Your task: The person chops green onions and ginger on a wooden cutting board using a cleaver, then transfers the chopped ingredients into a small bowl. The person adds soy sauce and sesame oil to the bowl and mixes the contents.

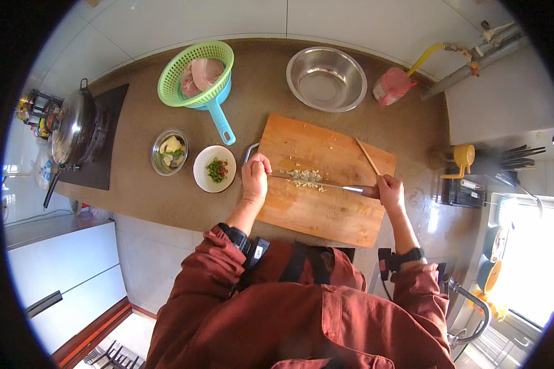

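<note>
A kitchen knife (332,185) spans the wooden cutting board (323,217), blade across a line of finely chopped pale pieces, apparently garlic (305,175). My right hand (390,190) is closed around the end of its dark handle, near the board's right edge. The fingers of my left hand (255,177) are closed at the tip end of the blade, over the board's left edge. A thin wooden stick (367,156), perhaps a chopstick, slants across the board's upper right. Its lower end meets my right hand, and I cannot tell whether it is gripped.
Left of the board stand a white bowl (209,179) of chopped green and red peppers and a metal bowl (156,160) with ginger-like pieces. Behind are raw meat (203,76) in a green colander (166,92), a steel basin (298,92) and a pink jug (392,85). A lidded pan (74,124) sits far left.
</note>
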Motion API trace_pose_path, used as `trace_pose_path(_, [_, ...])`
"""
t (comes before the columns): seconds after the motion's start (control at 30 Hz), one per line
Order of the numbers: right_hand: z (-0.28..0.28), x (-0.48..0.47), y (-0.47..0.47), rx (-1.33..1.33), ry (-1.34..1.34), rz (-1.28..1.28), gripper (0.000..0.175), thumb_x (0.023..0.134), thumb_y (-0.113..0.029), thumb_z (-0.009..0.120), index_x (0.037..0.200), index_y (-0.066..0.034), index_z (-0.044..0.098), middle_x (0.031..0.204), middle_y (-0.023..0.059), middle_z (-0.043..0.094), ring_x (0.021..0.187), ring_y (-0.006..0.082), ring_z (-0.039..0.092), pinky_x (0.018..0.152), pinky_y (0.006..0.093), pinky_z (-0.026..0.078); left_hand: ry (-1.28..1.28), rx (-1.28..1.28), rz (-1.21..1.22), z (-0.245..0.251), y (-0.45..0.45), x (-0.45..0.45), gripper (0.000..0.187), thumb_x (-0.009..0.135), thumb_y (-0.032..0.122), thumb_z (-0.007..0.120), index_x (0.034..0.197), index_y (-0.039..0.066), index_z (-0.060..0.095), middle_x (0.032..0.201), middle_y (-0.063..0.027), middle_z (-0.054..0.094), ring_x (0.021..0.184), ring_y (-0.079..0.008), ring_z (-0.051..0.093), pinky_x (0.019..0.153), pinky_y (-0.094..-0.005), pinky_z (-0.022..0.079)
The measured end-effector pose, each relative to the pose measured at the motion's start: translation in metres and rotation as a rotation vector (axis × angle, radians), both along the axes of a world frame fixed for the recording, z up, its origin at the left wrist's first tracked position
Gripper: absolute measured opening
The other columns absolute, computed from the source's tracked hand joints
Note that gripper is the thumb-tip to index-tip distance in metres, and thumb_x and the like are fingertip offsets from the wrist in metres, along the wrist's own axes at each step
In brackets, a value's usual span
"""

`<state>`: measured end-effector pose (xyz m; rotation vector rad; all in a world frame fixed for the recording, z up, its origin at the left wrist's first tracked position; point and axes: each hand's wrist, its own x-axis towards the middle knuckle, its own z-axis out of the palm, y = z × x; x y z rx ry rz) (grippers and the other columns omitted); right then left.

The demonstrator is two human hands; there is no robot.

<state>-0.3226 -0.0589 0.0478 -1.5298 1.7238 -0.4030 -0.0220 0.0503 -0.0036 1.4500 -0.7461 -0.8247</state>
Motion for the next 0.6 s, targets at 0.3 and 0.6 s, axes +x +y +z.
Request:
trace_pose_path(0.3, [0.002, 0.002, 0.039, -0.197, -0.127, 0.017, 0.033, 0.081, -0.021, 0.056, 0.061, 0.0043, 0.052, 0.049, 0.0071, 0.048, 0.051, 0.0088, 0.043, 0.048, 0.0302, 0.039, 0.156, 0.016, 0.013, -0.001, 0.000, 0.006, 0.024, 0.078, 0.015, 0.033, 0.060, 0.005, 0.045, 0.056, -0.0027, 0.046, 0.056, -0.0110, 0.041, 0.055, -0.0249, 0.034])
trace_pose_path(0.6, [0.004, 0.010, -0.006, -0.270, 0.027, 0.031, 0.032, 0.081, -0.022, 0.057, 0.064, 0.0051, 0.051, 0.048, 0.0119, 0.046, 0.048, 0.0102, 0.040, 0.048, 0.0305, 0.038, 0.081, -0.005, 0.115, -0.005, -0.003, 0.002, 0.026, 0.078, 0.017, 0.033, 0.059, 0.004, 0.045, 0.057, -0.0034, 0.046, 0.055, -0.0137, 0.042, 0.055, -0.0273, 0.036])
